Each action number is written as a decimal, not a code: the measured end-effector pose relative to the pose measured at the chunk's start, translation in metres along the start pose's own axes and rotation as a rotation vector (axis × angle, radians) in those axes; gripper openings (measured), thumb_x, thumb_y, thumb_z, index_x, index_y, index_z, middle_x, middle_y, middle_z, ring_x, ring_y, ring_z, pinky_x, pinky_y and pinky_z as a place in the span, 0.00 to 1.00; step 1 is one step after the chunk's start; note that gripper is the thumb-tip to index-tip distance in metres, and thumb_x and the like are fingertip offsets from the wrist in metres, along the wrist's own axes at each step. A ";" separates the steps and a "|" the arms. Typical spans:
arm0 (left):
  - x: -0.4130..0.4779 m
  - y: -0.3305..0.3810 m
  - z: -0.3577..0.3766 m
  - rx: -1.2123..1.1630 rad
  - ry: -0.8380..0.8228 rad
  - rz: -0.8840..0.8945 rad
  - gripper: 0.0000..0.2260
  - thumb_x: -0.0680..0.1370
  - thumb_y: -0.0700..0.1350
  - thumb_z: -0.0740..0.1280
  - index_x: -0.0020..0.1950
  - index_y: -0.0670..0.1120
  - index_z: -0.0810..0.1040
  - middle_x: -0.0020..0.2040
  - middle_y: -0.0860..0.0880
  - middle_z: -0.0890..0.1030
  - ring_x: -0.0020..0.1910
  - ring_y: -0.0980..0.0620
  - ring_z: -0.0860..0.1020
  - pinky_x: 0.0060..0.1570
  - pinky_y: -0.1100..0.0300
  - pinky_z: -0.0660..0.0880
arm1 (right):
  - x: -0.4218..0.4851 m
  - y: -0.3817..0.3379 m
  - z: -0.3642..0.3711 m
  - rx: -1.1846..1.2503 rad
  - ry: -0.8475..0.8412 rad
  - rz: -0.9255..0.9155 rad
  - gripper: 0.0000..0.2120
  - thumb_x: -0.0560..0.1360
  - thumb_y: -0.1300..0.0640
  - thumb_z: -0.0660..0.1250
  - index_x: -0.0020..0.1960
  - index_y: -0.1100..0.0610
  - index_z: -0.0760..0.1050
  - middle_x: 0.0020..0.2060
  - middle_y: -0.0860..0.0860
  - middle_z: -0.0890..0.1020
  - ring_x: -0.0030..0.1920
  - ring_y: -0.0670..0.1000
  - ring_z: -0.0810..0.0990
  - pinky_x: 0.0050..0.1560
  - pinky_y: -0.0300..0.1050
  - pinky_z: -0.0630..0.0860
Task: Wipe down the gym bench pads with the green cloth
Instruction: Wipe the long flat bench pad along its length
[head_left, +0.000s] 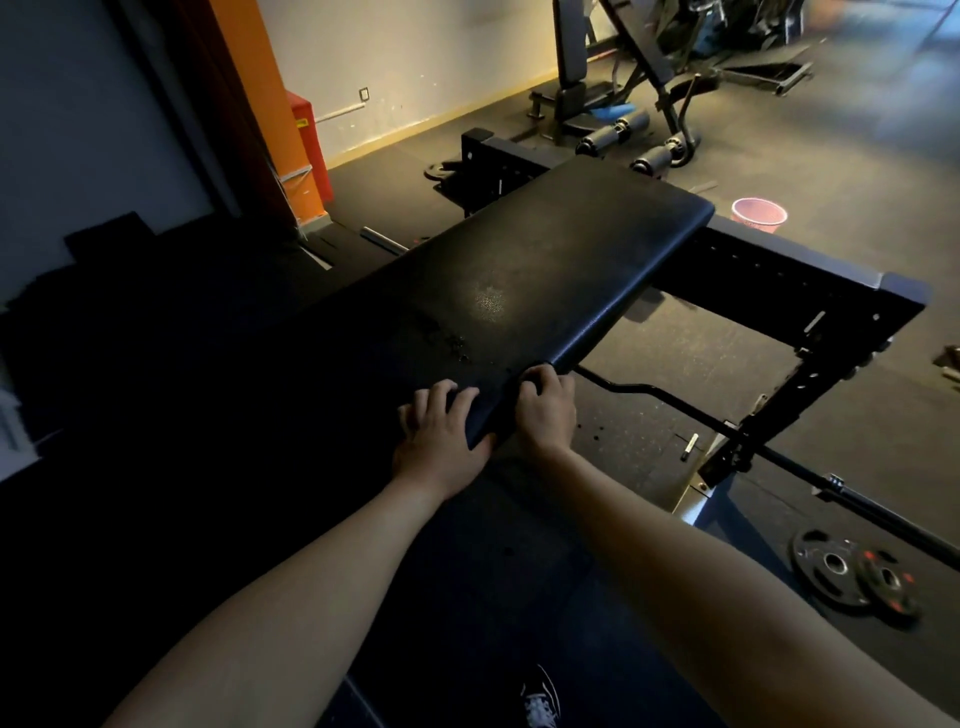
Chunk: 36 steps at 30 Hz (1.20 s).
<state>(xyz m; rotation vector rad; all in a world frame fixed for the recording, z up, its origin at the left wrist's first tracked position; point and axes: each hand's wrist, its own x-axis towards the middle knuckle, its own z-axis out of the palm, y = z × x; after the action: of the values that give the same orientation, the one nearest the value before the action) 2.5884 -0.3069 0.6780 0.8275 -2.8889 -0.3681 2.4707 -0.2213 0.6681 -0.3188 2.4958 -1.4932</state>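
Gripping the near right corner of the black bench pad (519, 270), both of the person's hands sit close together, almost touching. The left hand (441, 441) lies over the pad's top, fingers (447, 395) spread on the surface and thumb hooked round the near end. The right hand (545, 410) is beside it, fingers curled tightly over the pad's long side edge, knuckles up. The pad stretches away from the hands, up and to the right, with a scuffed, shiny patch (488, 301) beyond the fingertips.

Just right of the right hand, a curved barbell bar (675, 400) runs off toward the lower right, passing the black steel frame (810, 291) that crosses under the pad's far end. Beyond the frame stands a pink mesh basket (759, 213). Two weight plates (852, 571) lie on the floor well to the right of the right forearm. Below the forearms, a shoe (540, 696) shows. Far ahead of the hands stands another bench machine (597, 93), and far to their upper left an orange pillar (260, 104).
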 end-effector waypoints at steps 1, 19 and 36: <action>0.000 -0.001 0.000 -0.003 0.006 -0.002 0.30 0.77 0.62 0.64 0.77 0.56 0.60 0.75 0.50 0.58 0.73 0.47 0.57 0.71 0.48 0.56 | -0.008 0.001 0.003 0.001 -0.014 -0.010 0.09 0.82 0.51 0.59 0.59 0.49 0.73 0.59 0.51 0.70 0.55 0.53 0.75 0.55 0.50 0.76; 0.007 -0.009 0.009 -0.009 0.101 0.051 0.29 0.75 0.64 0.64 0.73 0.55 0.66 0.71 0.48 0.63 0.68 0.46 0.62 0.68 0.49 0.59 | -0.013 0.016 0.018 0.148 0.146 0.142 0.11 0.83 0.57 0.56 0.65 0.52 0.67 0.59 0.51 0.65 0.48 0.47 0.71 0.53 0.49 0.72; 0.004 -0.012 0.002 -0.078 0.081 0.077 0.28 0.75 0.61 0.65 0.74 0.54 0.68 0.71 0.50 0.65 0.71 0.47 0.61 0.68 0.50 0.56 | -0.006 -0.010 0.001 -0.274 0.072 -0.133 0.12 0.79 0.55 0.64 0.63 0.52 0.73 0.59 0.54 0.72 0.57 0.54 0.73 0.57 0.48 0.74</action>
<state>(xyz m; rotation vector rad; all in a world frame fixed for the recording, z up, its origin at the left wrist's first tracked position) 2.5909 -0.3186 0.6728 0.6997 -2.8028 -0.4256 2.4769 -0.2250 0.6773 -0.4933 2.7899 -1.2248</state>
